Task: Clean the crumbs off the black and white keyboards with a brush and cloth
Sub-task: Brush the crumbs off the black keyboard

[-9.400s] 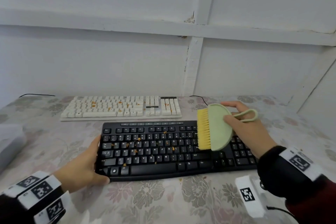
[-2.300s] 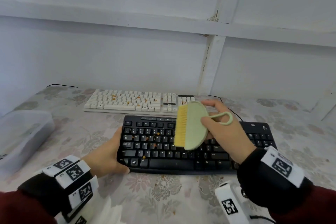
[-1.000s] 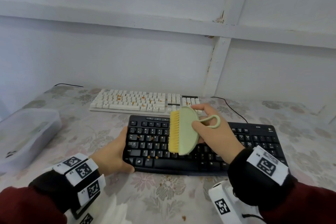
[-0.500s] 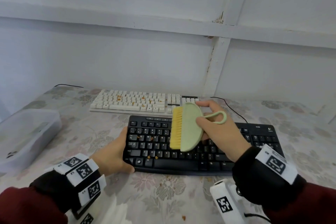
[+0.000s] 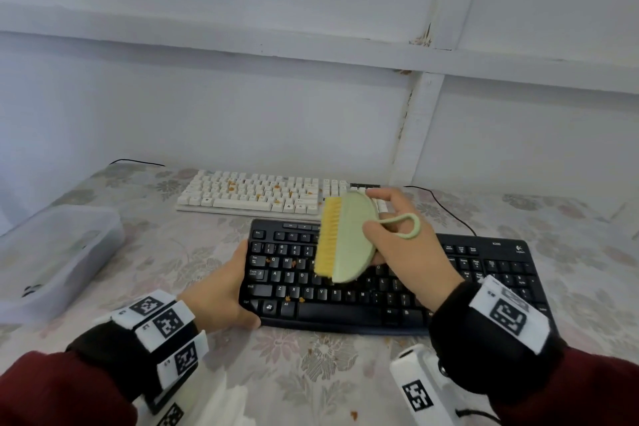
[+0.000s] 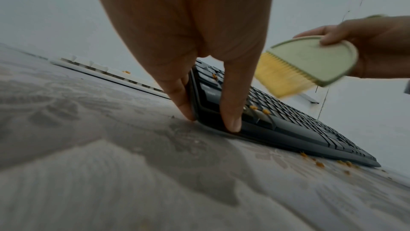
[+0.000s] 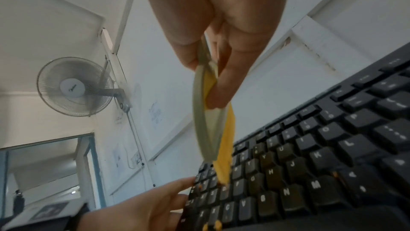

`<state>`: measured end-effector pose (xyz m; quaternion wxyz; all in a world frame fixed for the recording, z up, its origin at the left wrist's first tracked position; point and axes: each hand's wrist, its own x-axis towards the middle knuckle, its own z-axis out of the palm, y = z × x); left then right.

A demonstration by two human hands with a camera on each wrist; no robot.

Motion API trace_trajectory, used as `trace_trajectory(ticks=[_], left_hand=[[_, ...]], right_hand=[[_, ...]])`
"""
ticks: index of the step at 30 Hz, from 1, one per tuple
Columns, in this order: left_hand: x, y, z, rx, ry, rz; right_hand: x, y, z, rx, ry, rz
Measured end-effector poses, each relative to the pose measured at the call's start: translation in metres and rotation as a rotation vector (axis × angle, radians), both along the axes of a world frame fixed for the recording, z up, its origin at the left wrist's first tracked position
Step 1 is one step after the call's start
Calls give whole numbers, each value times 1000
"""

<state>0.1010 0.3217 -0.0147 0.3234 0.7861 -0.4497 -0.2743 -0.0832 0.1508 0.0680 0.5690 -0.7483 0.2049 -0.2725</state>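
The black keyboard (image 5: 380,287) lies near me with a few orange crumbs on its left keys. My left hand (image 5: 235,287) grips its left end, thumb (image 6: 230,112) on the front corner and fingers (image 6: 179,98) along the side. In my right hand (image 5: 375,214) I pinch a pale green brush (image 5: 349,239) with yellow bristles, held edge-on over the left-middle keys, bristles pointing left and brushing the keys (image 7: 224,173). The white keyboard (image 5: 262,195), strewn with crumbs, lies behind. A white cloth (image 5: 228,405) shows at the bottom edge.
A clear plastic tub (image 5: 52,252) stands at the left of the flowered tablecloth. Loose crumbs (image 6: 319,163) lie on the cloth in front of the black keyboard. A cable (image 5: 446,207) runs behind it. A fan (image 7: 75,86) hangs on the wall.
Since the earliest frame the brush has travelled from the keyboard's right-middle to its left-middle, and fewer crumbs sit on the keys. In the last second it barely shifted. My left hand keeps its hold.
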Motion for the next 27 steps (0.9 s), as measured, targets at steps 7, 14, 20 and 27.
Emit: trace_trajectory(ticks=[7,14,20,27], left_hand=[[1,-1,-1,-13,-24,-8],[2,-1,-2,-24,-20,-18],[1,-1,-2,-8,-24,-16],[3,-1,-4,-11,-10,-18]], right_hand=[[1,18,-20,-82,147,97],[-4,16,-6,-55,129,154],[5,11,-9,-52,91,47],[-8,24,-15,22,244,215]])
